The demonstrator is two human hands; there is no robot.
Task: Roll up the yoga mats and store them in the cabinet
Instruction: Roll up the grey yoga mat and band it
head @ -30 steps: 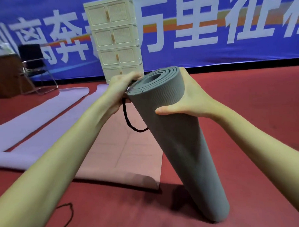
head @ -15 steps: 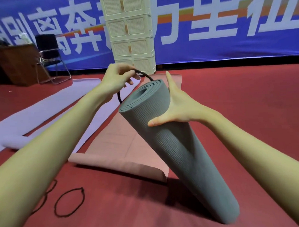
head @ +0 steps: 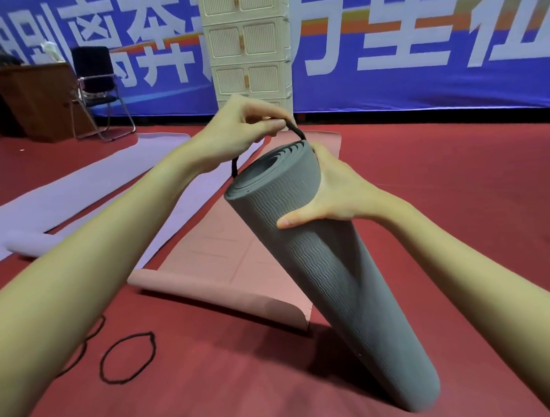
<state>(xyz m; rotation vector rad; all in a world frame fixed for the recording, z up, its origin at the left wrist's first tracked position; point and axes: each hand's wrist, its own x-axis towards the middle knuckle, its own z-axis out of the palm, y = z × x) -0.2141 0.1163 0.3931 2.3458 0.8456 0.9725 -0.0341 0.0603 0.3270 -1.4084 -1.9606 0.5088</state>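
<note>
Rolled grey mat [head: 330, 269] stands tilted on the red floor [head: 456, 200], lower end near the viewer. Right hand [head: 332, 190] clasps its upper end, thumb across the front. Left hand [head: 242, 131] pinches a black elastic loop [head: 295, 132], now stretched over the roll's top rim instead of beside it. Behind lie a pink mat [head: 213, 258] and purple mats [head: 78, 198]; beyond them stands the cabinet [head: 249, 45].

Background: blue banner [head: 418, 44] bearing large white characters (wall-mounted, spanning the frame). Far left: brown wooden desk [head: 35, 99] with a black chair [head: 96, 80] on a metal frame just beside it. Foreground: red floor [head: 454, 169].
</note>
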